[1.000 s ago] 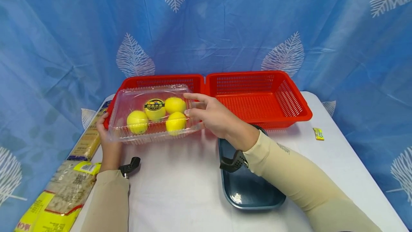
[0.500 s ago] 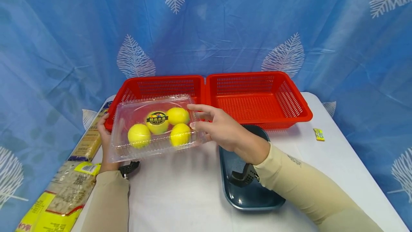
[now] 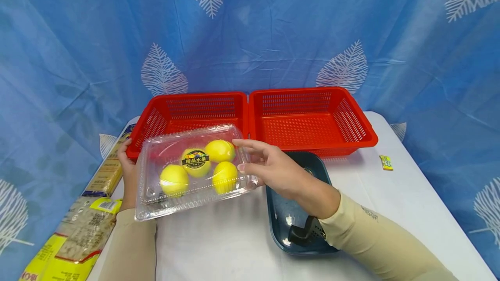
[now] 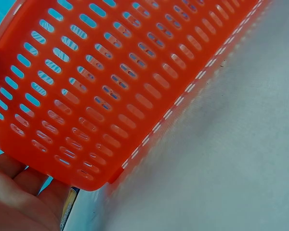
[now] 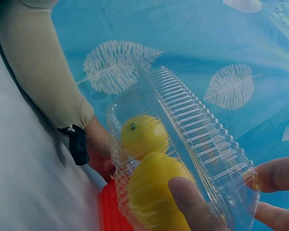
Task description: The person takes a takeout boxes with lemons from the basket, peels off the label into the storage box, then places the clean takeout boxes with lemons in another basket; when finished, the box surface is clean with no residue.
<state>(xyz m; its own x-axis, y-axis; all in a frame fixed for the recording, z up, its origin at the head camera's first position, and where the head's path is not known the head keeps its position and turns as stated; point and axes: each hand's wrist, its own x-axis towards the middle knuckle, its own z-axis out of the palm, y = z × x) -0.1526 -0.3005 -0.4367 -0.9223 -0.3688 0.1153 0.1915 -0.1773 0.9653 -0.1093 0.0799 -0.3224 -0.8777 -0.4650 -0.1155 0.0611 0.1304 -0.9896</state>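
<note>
White tabletop (image 3: 218, 237), left red basket (image 3: 201, 109), clear box (image 3: 201, 183) in front
The box lies long-ways left to right, left end slanting to the near side; the right hand (image 3: 279, 170), closer, pinches its right end; the left hand (image 3: 128, 159) touches the basket's corner, gripping or not I cannot tell; four yellow fruits (image 3: 174, 180) sit inside

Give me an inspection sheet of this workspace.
Surface: white tabletop.
Job's things: clear rectangular plastic box, tilted, four rounded yellow fruits inside; two red perforated plastic baskets, side by side.
Clutter: small yellow packet right; yellow-printed plastic bags left; dark-blue rectangular tray, partly hidden by right wrist.
Hands: right hand pinches box's right end; left hand at left basket's left end, grip unclear.
Cables: nothing clearly seen.
Surroundings: blue curtain, white leaf prints.
</note>
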